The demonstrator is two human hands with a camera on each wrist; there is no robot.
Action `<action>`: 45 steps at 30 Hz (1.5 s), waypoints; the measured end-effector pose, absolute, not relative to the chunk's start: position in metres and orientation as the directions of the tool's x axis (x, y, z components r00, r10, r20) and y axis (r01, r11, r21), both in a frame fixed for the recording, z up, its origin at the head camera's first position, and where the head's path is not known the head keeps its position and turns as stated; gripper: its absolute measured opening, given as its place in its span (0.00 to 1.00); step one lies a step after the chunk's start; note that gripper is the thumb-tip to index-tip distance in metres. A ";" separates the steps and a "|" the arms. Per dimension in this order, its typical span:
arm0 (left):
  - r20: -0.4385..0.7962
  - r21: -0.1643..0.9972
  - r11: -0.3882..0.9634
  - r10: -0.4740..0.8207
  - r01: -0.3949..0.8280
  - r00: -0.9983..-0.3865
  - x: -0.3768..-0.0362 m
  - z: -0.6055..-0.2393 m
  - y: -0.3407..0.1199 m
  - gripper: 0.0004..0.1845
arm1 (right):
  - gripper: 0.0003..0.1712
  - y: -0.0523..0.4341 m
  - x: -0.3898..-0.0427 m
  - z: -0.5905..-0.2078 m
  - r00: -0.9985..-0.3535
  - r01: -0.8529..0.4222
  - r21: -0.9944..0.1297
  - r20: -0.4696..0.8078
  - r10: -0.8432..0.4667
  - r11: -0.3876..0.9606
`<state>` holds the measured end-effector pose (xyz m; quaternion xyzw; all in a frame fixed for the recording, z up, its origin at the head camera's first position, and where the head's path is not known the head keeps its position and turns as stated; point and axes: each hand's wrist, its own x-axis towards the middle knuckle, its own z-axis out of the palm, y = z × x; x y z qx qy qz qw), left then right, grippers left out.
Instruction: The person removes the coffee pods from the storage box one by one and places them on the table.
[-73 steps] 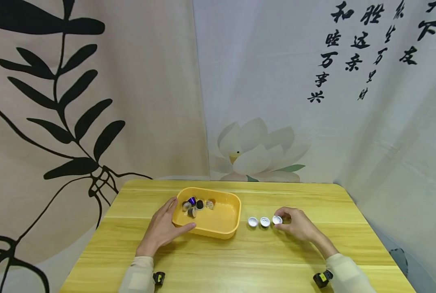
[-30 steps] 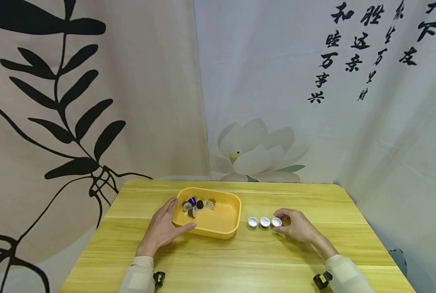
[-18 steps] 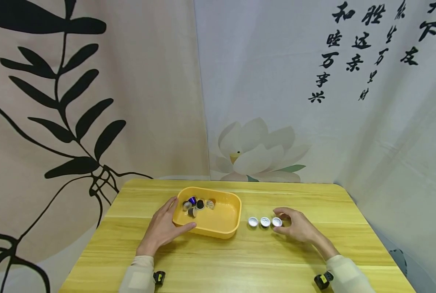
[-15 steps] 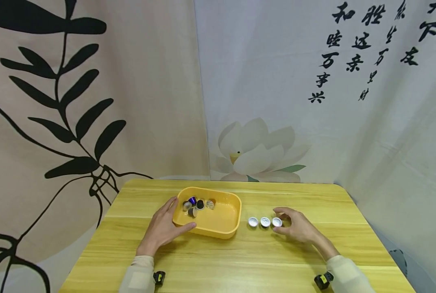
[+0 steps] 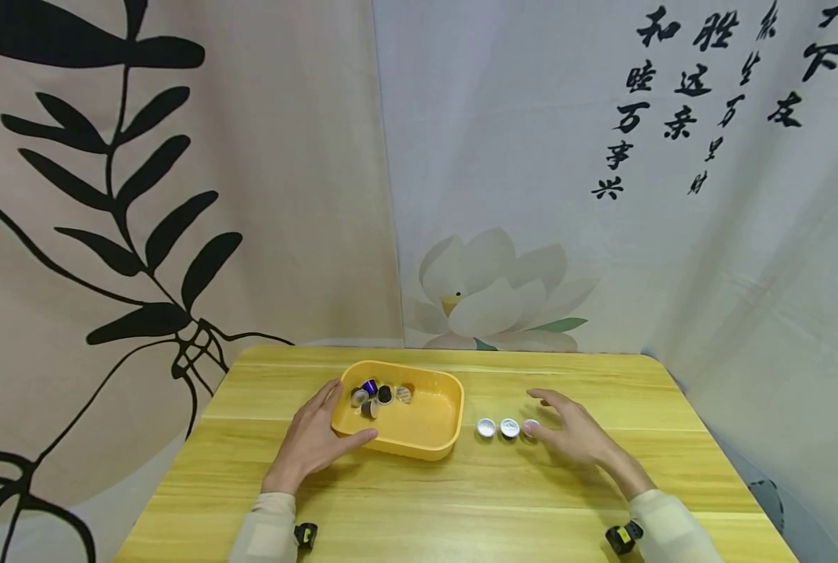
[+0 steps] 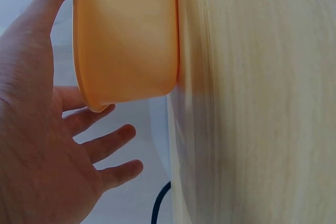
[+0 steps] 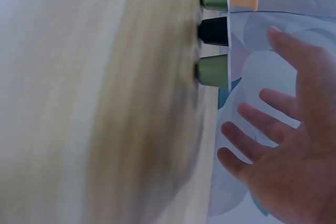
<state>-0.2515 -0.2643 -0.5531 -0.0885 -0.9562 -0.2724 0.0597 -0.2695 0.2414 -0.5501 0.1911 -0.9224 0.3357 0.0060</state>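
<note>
On the wood-grain table (image 5: 405, 508), the spread left hand (image 5: 316, 438) touches the yellow plastic tray (image 5: 422, 422); at its three o'clock, the spread right hand (image 5: 578, 433), likely aligning three green-and-black foil-lidded capsules (image 5: 510, 428), should next retreat.

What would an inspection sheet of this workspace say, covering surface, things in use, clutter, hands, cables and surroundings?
Surface: wood-grain table.
Things in use: yellow plastic tray with several loose coffee capsules; to its right, a row of three, pale lids up: two green capsules with a black capsule between them.
Clutter: nothing seen.
Hands: left hand touches the tray's left end; right hand, fingers spread, is at the row's right end, holding nothing.
Cables: nothing seen.
Surroundings: cloth backdrop with black leaf print, pale lotus and black calligraphy.
</note>
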 end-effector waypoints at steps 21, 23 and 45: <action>0.129 0.507 0.845 0.124 0.173 -0.984 -0.251 -0.552 -0.266 0.70 | 0.44 0.195 -0.284 -0.505 -0.852 -0.509 -0.545 0.209 -0.480 0.667; 0.129 0.504 0.846 0.125 0.173 -0.984 -0.251 -0.553 -0.266 0.70 | 0.44 0.188 -0.286 -0.501 -0.842 -0.524 -0.536 0.211 -0.497 0.662; 0.123 0.512 0.842 0.124 0.169 -0.985 -0.250 -0.551 -0.263 0.70 | 0.42 0.118 -0.310 -0.487 -0.719 -0.664 -0.475 0.189 -0.669 0.578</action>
